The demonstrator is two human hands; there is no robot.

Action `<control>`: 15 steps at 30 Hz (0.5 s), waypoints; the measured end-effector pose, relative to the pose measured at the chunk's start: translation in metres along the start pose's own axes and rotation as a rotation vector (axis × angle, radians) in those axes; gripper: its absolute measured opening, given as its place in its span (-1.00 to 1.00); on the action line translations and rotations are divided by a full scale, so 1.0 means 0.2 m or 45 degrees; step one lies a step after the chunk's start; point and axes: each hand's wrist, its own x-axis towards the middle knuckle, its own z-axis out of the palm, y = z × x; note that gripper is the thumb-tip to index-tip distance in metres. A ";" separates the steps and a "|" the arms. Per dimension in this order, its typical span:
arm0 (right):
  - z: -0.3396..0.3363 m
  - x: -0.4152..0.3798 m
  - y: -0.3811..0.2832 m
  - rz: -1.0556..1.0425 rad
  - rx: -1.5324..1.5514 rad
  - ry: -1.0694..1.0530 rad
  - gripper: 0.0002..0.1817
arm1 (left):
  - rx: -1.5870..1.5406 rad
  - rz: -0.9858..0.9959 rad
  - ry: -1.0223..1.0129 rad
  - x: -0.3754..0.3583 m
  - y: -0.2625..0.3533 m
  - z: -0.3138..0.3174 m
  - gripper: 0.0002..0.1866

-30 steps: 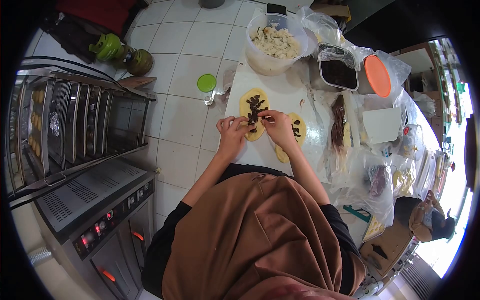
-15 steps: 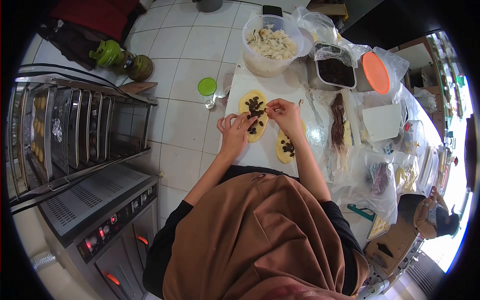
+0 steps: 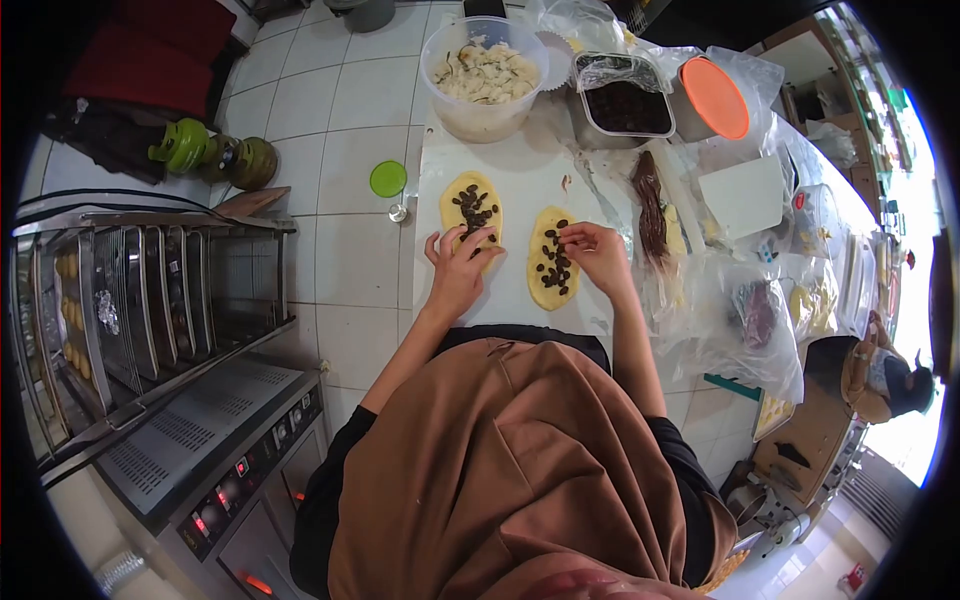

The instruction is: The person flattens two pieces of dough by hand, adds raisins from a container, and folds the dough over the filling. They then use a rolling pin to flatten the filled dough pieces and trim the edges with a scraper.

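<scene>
Two flat ovals of yellow dough lie side by side on the white table, both topped with dark raisin-like pieces. My left hand [image 3: 459, 268] rests over the lower part of the left dough [image 3: 459, 190], fingers spread on the dark pieces. At the upper right edge of the right dough [image 3: 545, 290] is my right hand [image 3: 598, 256], its thumb and fingertips pinched together by the dark pieces. Whatever may be between those fingertips is too small to make out.
A clear tub [image 3: 484, 122] of whitish filling stands at the table's far end, beside a metal tin [image 3: 627, 108] of dark pieces and an orange lid [image 3: 715, 98]. Dark strips [image 3: 650, 215] and plastic bags lie right. A tray rack [image 3: 160, 300] stands left; another person [image 3: 880, 370] is far right.
My right hand has moved off the left dough to the right one, uncovering it. My left hand stays at the left dough. The whole view has shifted slightly.
</scene>
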 end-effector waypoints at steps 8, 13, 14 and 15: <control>0.06 -0.07 -0.04 0.019 -0.076 0.250 -0.79 | -0.035 0.098 0.121 -0.01 0.01 -0.02 -0.60; 0.05 -0.20 -0.03 0.029 -0.113 0.006 -0.85 | -0.084 0.079 0.239 -0.02 -0.01 -0.03 -0.64; 0.07 -0.22 0.00 0.021 -0.134 -0.012 -0.85 | -0.090 0.076 0.251 -0.02 -0.02 -0.02 -0.64; 0.08 -0.23 0.02 0.013 -0.155 -0.032 -0.86 | -0.101 0.074 0.250 -0.03 -0.02 -0.02 -0.65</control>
